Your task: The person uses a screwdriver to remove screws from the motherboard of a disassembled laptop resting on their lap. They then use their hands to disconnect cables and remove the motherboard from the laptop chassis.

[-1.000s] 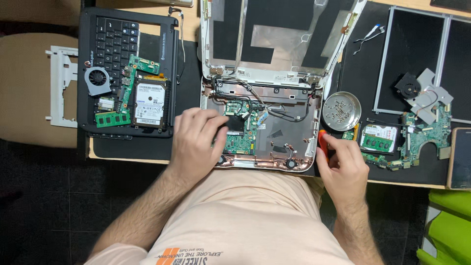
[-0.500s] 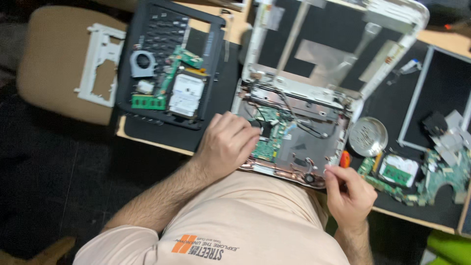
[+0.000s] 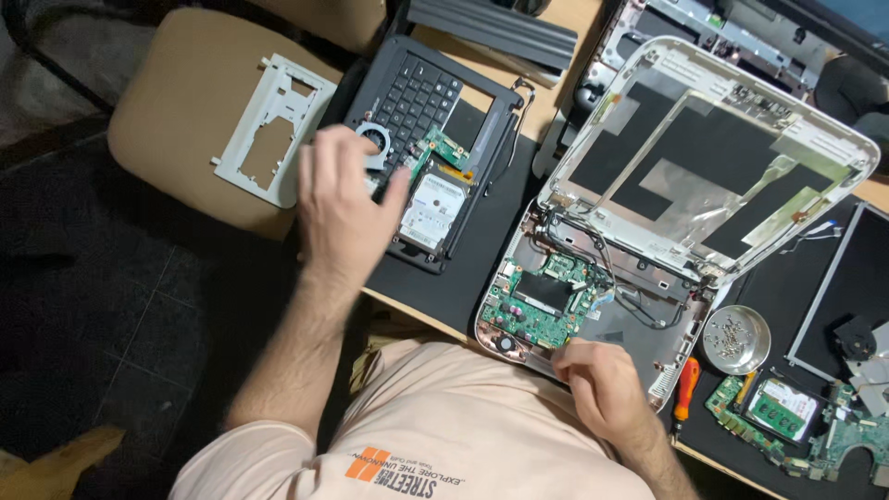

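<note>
Since half a second ago the left hand [image 3: 343,208] has left the open laptop base [image 3: 593,310] and swung out to the left, and it now hovers blurred over the black keyboard panel [image 3: 435,102] that serves as a parts tray. Its fingers look loosely spread and bent, with nothing plainly between them. The right hand [image 3: 602,384] has let go of the orange-handled screwdriver [image 3: 683,389], which now lies on the desk just right of the laptop, and it rests curled on the near edge of the base, fingertips pressed to the casing; I cannot tell whether it pinches anything.

The strip-down looks well advanced: the keyboard is off, the green motherboard [image 3: 542,301] and its black cables lie exposed, the white lid [image 3: 713,153] has lost its screen and shows only dark foil patches. Still left in the base are the board, wiring and hinge metal.

On the keyboard panel, just beside the left hand, sit a small round fan [image 3: 373,141], a silver rectangular hard drive [image 3: 433,211] and a narrow green circuit strip [image 3: 446,148]. A flat pale plastic frame [image 3: 269,125] with cut-outs lies on the tan padded chair seat [image 3: 176,130] at far left. A shiny round metal dish [image 3: 736,340] holds loose screws near the screwdriver, and another bare green board [image 3: 782,412] lies on the black mat at near right.
</note>
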